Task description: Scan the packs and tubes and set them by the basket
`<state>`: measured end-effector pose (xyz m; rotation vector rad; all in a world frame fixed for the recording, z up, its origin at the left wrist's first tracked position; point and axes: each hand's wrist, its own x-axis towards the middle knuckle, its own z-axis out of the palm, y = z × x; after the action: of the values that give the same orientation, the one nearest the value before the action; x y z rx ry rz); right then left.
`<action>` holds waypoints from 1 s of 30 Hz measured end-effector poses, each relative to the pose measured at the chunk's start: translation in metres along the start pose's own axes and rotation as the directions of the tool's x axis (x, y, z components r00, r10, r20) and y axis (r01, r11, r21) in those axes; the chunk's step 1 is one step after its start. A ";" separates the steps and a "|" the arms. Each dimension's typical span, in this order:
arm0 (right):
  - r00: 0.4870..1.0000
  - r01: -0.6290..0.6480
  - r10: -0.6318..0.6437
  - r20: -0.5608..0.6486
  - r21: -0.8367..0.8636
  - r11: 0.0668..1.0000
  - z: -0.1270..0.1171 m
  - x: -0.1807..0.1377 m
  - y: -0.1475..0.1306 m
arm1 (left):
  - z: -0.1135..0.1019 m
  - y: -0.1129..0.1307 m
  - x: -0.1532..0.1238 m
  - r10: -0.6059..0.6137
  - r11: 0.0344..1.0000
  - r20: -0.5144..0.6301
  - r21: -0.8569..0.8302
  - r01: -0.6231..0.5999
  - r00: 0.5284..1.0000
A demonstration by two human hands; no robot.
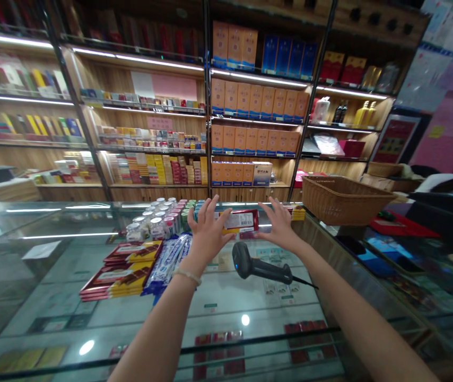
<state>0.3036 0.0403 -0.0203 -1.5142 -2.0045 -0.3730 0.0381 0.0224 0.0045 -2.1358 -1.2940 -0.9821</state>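
Over glass (pixel 119 329), left hand (pixel 207 228) and right hand (pixel 281 227) splay.

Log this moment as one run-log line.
red packet: between hands; left hand: spread; right hand: spread; scanner: on glass counter

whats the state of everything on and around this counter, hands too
left hand: fingers spread, at one end of the red packet; contact unclear
right hand: open, by the packet's other end
red packet: flat, labelled side showing
scanner: lying down, blue light on
chocolate packs: stacked
blue packets: piled together
cans: upright
basket: upright, open-topped
shelf lights: lit
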 end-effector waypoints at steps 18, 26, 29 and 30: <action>0.989 0.145 -0.137 -0.061 0.157 0.977 -0.033 -0.018 -0.009 | 0.002 0.011 0.001 0.056 0.998 0.044 0.011 -0.057 0.997; 0.971 0.208 -0.185 -0.150 0.155 0.966 -0.039 -0.021 -0.021 | 0.002 0.016 0.001 0.054 0.998 0.051 0.011 -0.055 0.997; 0.955 0.238 -0.204 -0.217 0.145 0.960 -0.041 -0.022 -0.023 | -0.001 0.019 0.001 0.087 0.996 0.023 -0.004 -0.087 0.996; 0.950 0.248 -0.213 -0.229 0.137 0.959 -0.041 -0.022 -0.024 | -0.002 0.021 0.001 0.102 0.995 0.016 -0.008 -0.102 0.995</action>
<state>0.2972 -0.0067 0.0014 -1.0933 -1.9917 -0.4334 0.0560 0.0121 0.0068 -2.1966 -1.1776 -0.9310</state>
